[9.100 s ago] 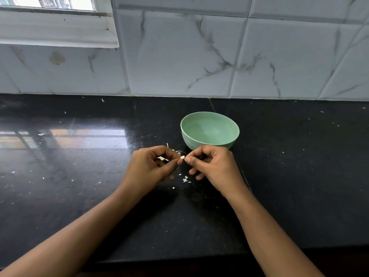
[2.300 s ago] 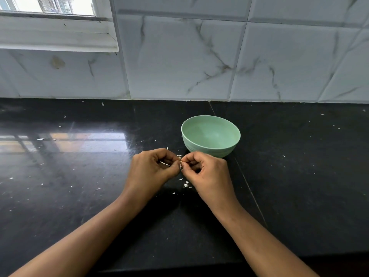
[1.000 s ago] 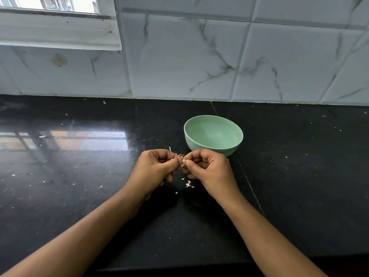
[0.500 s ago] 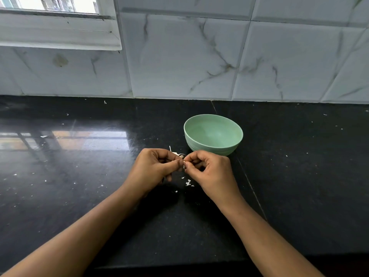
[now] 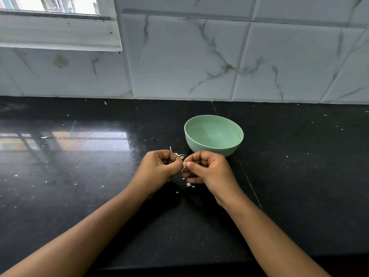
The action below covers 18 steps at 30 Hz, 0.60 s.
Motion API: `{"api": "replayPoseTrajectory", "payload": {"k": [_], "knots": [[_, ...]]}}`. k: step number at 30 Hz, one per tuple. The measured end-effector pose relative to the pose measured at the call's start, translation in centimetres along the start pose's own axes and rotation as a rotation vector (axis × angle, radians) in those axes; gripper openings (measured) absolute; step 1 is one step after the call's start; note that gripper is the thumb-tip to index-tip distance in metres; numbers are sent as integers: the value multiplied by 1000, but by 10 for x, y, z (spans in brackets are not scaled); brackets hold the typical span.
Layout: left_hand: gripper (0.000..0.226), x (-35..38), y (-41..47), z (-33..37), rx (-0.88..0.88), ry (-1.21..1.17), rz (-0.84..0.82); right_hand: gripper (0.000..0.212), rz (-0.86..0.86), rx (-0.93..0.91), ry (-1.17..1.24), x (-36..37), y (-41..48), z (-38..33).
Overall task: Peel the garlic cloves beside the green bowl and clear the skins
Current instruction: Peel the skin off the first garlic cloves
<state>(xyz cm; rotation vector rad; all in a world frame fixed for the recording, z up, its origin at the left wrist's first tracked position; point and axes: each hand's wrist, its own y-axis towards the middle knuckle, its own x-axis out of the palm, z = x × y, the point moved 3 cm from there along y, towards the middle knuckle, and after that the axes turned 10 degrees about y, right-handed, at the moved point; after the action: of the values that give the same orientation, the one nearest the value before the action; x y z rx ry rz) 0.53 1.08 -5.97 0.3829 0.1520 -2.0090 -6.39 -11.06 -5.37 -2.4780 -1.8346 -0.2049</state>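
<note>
A small pale garlic clove (image 5: 184,166) is pinched between both my hands, just in front of the green bowl (image 5: 214,134). My left hand (image 5: 157,168) holds it with thumb and curled fingers from the left. My right hand (image 5: 207,172) pinches its skin from the right with thumb and forefinger. The bowl stands upright and looks empty. More garlic pieces (image 5: 180,156) lie on the counter just behind my fingers, partly hidden. Loose skin flakes (image 5: 188,184) lie on the black counter under my hands.
The black polished countertop (image 5: 79,196) runs wide to both sides, speckled with tiny white bits. A white marbled tile wall (image 5: 199,56) rises close behind the bowl. A window sill (image 5: 60,37) is at the upper left. The counter's front edge (image 5: 179,264) is near my forearms.
Both hands stay together at the same spot by the bowl, fingers working slightly on the clove. A bit more pale skin shows between the thumbs now.
</note>
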Motion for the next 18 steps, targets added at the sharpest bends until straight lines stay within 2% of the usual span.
{"api": "replayPoseTrajectory", "payload": {"k": [4, 9, 18], "knots": [[35, 2, 0, -1, -46, -86, -38, 12, -40, 84, 115, 0, -1, -2], [29, 2, -1, 0, -47, -91, -31, 3, -49, 69, 124, 0, -1, -4], [28, 2, -1, 0, -72, -91, -56, 10, -57, 87, 140, -1, 1, -2]]}}
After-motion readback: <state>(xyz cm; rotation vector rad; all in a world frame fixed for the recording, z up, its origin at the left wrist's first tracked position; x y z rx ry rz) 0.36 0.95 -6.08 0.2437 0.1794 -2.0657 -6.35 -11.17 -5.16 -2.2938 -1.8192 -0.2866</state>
